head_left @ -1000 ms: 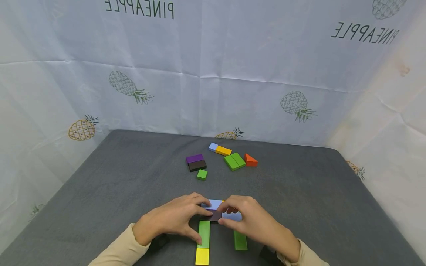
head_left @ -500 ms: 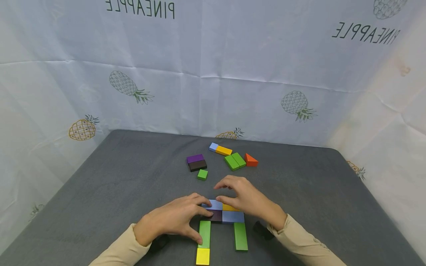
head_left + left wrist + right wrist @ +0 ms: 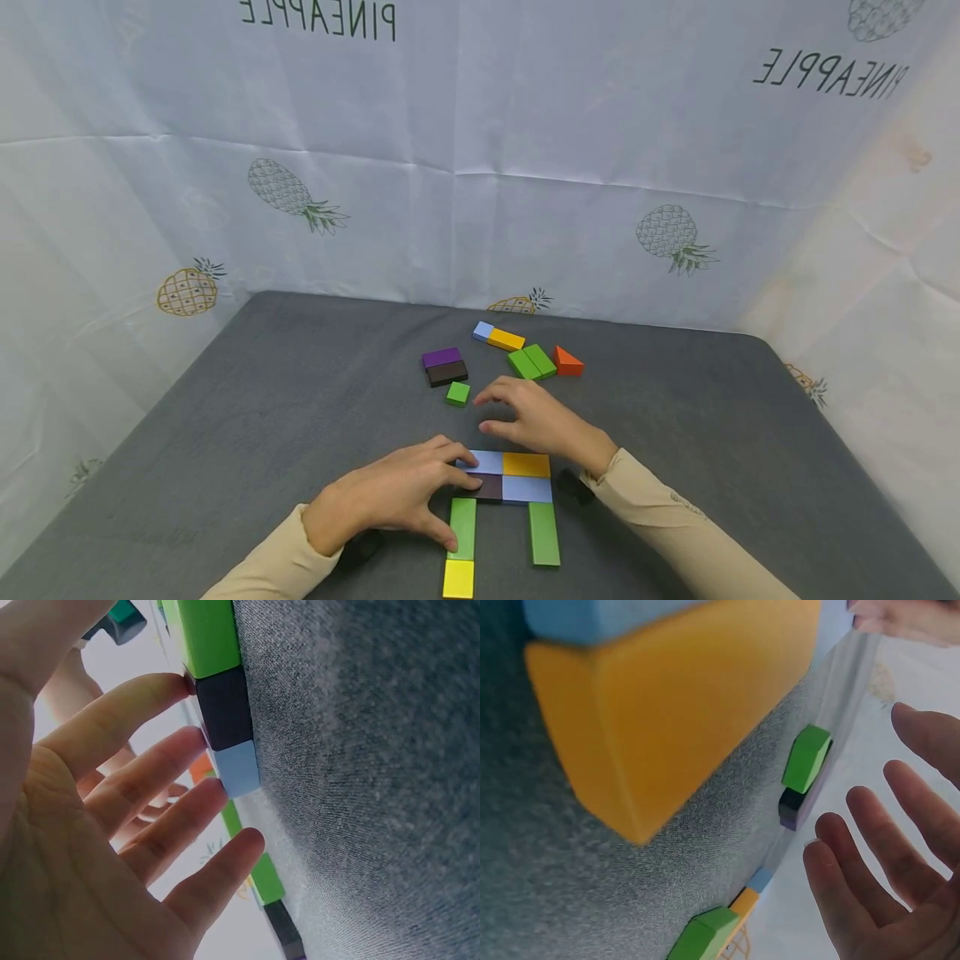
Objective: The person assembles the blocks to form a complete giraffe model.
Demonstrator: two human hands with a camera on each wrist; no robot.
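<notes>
Flat blocks lie joined on the dark table: a light blue block (image 3: 490,462) and an orange block (image 3: 527,465) on top, a dark brown block (image 3: 491,488) and another blue block (image 3: 527,490) under them. Two green blocks run down like legs, left (image 3: 463,525) and right (image 3: 543,533), the left one ending in a yellow block (image 3: 458,579). My left hand (image 3: 397,492) touches the left side, fingertips at the blue and brown blocks, thumb at the green one. Holding nothing, my right hand (image 3: 536,419) hovers past the orange block, fingers loosely bent near a small green block (image 3: 458,393).
Farther back lie a purple block (image 3: 441,358), a dark block (image 3: 447,373), two green blocks (image 3: 532,362) side by side, an orange-red triangle (image 3: 567,362), and a yellow-orange block (image 3: 506,338) beside a small blue one (image 3: 483,331). A pineapple-print curtain (image 3: 480,233) hangs behind the table.
My right hand has left the joined blocks and moved away over the table toward the small green block, uncovering the orange and blue blocks. My left hand has stayed in place.
</notes>
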